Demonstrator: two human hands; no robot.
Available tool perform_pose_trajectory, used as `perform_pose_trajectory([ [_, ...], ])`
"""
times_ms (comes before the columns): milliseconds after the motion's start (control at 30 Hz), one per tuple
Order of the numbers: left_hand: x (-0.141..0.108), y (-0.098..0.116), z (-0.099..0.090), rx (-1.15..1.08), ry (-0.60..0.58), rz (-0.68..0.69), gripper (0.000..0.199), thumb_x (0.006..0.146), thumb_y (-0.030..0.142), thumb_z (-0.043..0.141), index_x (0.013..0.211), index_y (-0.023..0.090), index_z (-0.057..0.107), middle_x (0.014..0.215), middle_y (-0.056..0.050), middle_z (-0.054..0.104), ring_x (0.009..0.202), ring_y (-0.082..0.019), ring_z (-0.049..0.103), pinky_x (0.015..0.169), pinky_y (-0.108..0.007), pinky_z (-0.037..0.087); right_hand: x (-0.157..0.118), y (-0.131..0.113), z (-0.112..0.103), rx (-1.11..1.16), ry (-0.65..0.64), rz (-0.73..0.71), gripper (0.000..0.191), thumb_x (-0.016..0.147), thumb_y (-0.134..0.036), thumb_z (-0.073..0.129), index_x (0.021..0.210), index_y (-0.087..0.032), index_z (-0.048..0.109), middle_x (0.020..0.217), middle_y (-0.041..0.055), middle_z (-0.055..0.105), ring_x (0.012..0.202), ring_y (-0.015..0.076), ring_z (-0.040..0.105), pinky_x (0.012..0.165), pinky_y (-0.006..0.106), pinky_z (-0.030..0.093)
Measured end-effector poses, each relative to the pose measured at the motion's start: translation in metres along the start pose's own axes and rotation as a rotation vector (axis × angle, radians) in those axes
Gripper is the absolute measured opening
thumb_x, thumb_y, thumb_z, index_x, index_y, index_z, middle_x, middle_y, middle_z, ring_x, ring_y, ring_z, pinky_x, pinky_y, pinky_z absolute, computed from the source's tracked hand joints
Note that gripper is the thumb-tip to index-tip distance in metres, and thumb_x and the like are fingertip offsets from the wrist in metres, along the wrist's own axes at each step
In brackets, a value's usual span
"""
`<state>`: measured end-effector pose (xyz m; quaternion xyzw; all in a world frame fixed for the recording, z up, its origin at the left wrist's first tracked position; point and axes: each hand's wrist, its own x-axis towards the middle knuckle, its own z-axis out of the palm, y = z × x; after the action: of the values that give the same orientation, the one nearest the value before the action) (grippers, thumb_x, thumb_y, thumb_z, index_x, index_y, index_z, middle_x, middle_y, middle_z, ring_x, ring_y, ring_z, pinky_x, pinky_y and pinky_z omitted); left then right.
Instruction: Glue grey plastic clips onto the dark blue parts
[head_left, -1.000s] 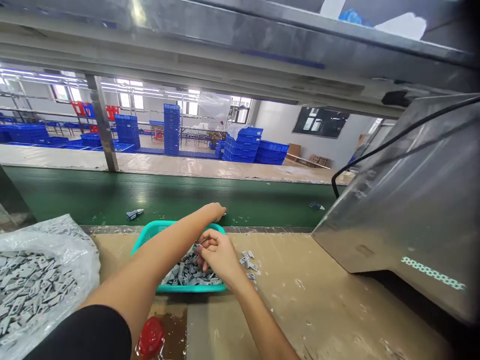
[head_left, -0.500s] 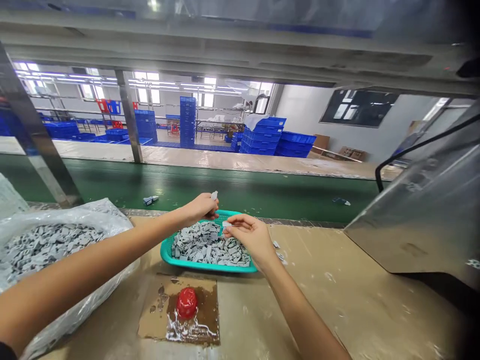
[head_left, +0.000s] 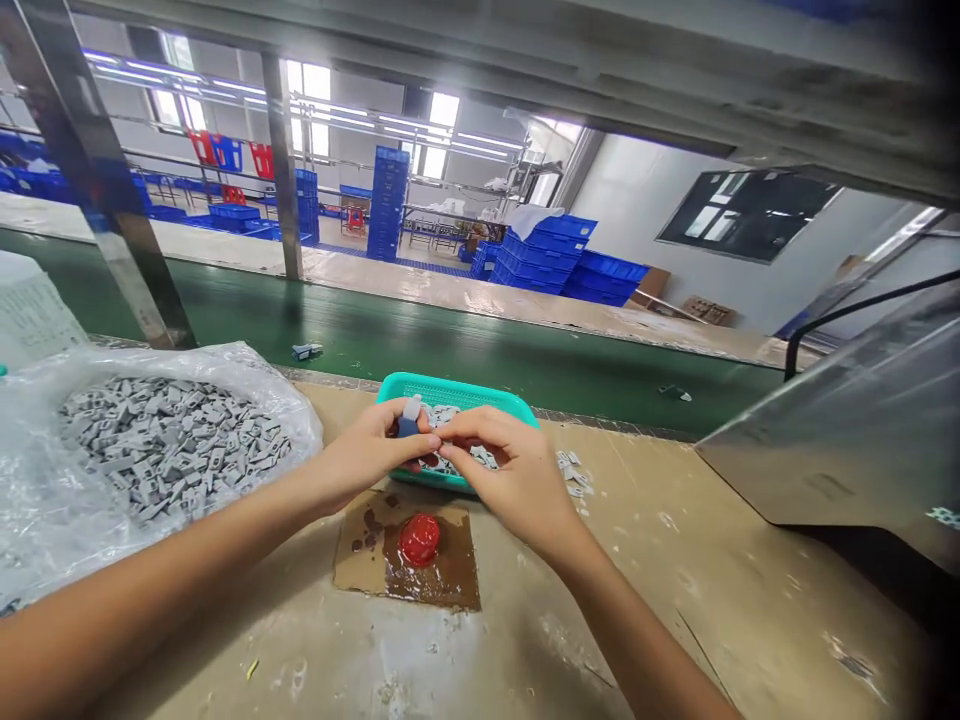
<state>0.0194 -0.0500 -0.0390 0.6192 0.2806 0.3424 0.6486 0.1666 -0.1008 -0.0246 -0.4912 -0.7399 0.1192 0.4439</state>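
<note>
My left hand [head_left: 360, 458] is closed on a small plastic part [head_left: 409, 422], dark blue below with a light grey tip. The fingers of my right hand [head_left: 521, 478] are pinched right against my left fingertips. Whatever sits in that pinch is mostly covered; only a pale sliver shows. Both hands are above the near side of a green plastic basket [head_left: 457, 381]. Light grey plastic pieces [head_left: 441, 412] fill it, partly hidden by my hands. Nearer to me, a wet, shiny red rounded object [head_left: 420, 540] sits on a soaked cardboard square [head_left: 457, 588].
A clear plastic bag [head_left: 300, 400] full of grey pieces [head_left: 180, 440] lies at left. Several loose pieces [head_left: 574, 473] are right of the basket. Behind runs a green belt [head_left: 487, 345] carrying small parts [head_left: 307, 351]. A metal panel [head_left: 847, 430] slants at right, with a post [head_left: 112, 200] at left.
My hands were apart over the basket, each with a small piece; now they meet fingertip to fingertip, closer to me. The view has tilted and shifted.
</note>
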Motion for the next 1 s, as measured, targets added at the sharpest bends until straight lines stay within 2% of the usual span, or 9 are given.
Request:
perform_pose_trajectory([
  [133,0.0,0.0,-0.005,0.116,0.031,0.072,0.019,0.068,0.024,0.061,0.069,0.016,0.045,0.065,0.004,0.051,0.059,-0.008,0.047,0.056,-0.02,0.038,-0.001,-0.005,-0.002,-0.143,0.001,-0.067,0.013,0.075,-0.016,0.058,0.079,-0.022,0.069,0.082,0.0028,0.066,0.076,0.0175,0.06,0.068,0.03,0.048],
  [233,-0.002,0.002,-0.007,0.098,-0.01,0.057,0.022,0.065,0.024,0.064,0.067,0.017,0.043,0.061,0.005,0.049,0.057,-0.008,0.046,0.054,-0.02,0.037,-0.004,-0.013,-0.006,-0.224,-0.019,-0.135,0.015,0.076,-0.017,0.054,0.077,-0.023,0.067,0.082,0.0014,0.066,0.075,0.017,0.061,0.068,0.029,0.048],
  [367,-0.01,0.009,-0.006,0.08,-0.062,0.034,0.025,0.064,0.024,0.066,0.065,0.016,0.041,0.057,0.006,0.046,0.054,-0.007,0.044,0.052,-0.019,0.035,-0.012,-0.025,-0.011,-0.276,-0.064,-0.135,0.015,0.076,-0.014,0.051,0.077,-0.023,0.063,0.074,-0.0002,0.066,0.069,0.0158,0.061,0.062,0.027,0.049],
  [533,-0.019,0.015,-0.003,-0.021,-0.113,-0.042,0.028,0.066,0.027,0.065,0.067,0.017,0.039,0.057,0.006,0.045,0.053,-0.006,0.043,0.052,-0.019,0.035,-0.02,-0.032,-0.011,-0.296,0.016,-0.253,0.018,0.077,-0.008,0.051,0.081,-0.023,0.061,0.08,0.0005,0.067,0.076,0.0154,0.062,0.07,0.027,0.05],
  [633,-0.021,0.016,-0.002,0.07,-0.154,-0.044,0.024,0.067,0.029,0.063,0.069,0.017,0.042,0.061,0.005,0.046,0.057,-0.007,0.044,0.055,-0.02,0.037,-0.031,-0.028,-0.012,-0.327,0.056,-0.288,0.018,0.077,-0.007,0.051,0.079,-0.022,0.061,0.079,0.0011,0.066,0.076,0.0154,0.062,0.07,0.027,0.051],
  [700,-0.021,0.016,-0.004,0.148,-0.148,-0.045,0.016,0.071,0.027,0.057,0.07,0.017,0.044,0.064,0.004,0.045,0.06,-0.008,0.044,0.058,-0.022,0.038,-0.045,-0.02,-0.014,-0.333,0.058,-0.254,0.017,0.077,-0.008,0.052,0.079,-0.022,0.061,0.078,0.0014,0.066,0.075,0.0158,0.062,0.069,0.027,0.051],
  [767,-0.019,0.014,-0.007,0.194,-0.09,-0.061,0.006,0.071,0.019,0.052,0.073,0.018,0.046,0.068,0.004,0.045,0.062,-0.009,0.044,0.06,-0.022,0.038,-0.064,-0.009,-0.017,-0.316,0.002,-0.154,0.016,0.077,-0.009,0.053,0.081,-0.022,0.062,0.076,0.0017,0.066,0.072,0.0161,0.063,0.065,0.027,0.052],
  [900,-0.016,0.015,-0.011,0.181,-0.035,-0.14,0.024,0.067,0.011,0.051,0.089,0.021,0.054,0.072,0.003,0.05,0.067,-0.011,0.047,0.065,-0.022,0.038,-0.093,0.012,-0.017,-0.265,-0.148,0.04,0.017,0.078,-0.01,0.05,0.08,-0.021,0.064,0.076,0.0035,0.066,0.072,0.0163,0.063,0.062,0.026,0.052],
  [1000,-0.016,0.019,-0.012,0.094,-0.051,-0.127,0.027,0.069,0.013,0.054,0.095,0.021,0.057,0.072,0.002,0.052,0.068,-0.011,0.052,0.07,-0.023,0.041,-0.1,0.016,-0.014,-0.2,-0.193,0.048,0.019,0.079,-0.01,0.049,0.079,-0.02,0.065,0.076,0.0047,0.066,0.072,0.0164,0.062,0.063,0.026,0.052],
])
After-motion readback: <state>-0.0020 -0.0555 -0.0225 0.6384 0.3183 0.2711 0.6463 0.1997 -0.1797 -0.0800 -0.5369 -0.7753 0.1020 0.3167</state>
